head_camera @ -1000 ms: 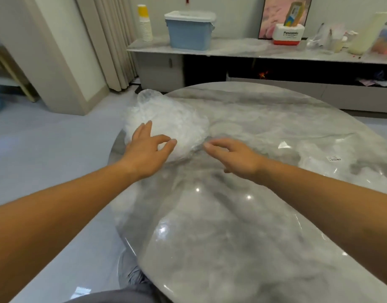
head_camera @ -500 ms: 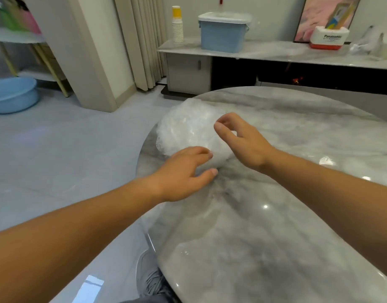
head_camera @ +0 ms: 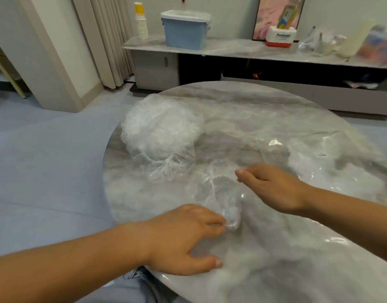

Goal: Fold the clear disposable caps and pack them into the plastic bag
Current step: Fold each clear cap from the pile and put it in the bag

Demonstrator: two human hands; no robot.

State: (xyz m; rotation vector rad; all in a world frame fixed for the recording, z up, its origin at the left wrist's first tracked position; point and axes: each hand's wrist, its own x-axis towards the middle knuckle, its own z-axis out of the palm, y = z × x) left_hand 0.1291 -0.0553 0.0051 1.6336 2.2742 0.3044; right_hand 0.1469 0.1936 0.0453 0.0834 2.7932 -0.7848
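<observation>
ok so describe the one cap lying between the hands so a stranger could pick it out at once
On the round marble table, look nearer the person than the white heap of caps. The single cap lies there, running from the fingertips of the left hand up to the right hand. Unlike the dense heap, it is one thin film with marble showing through.

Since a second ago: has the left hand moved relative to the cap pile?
Yes. The left hand has pulled back from the pile of caps toward the near edge of the table, its fingertips now touching one clear cap.
</observation>
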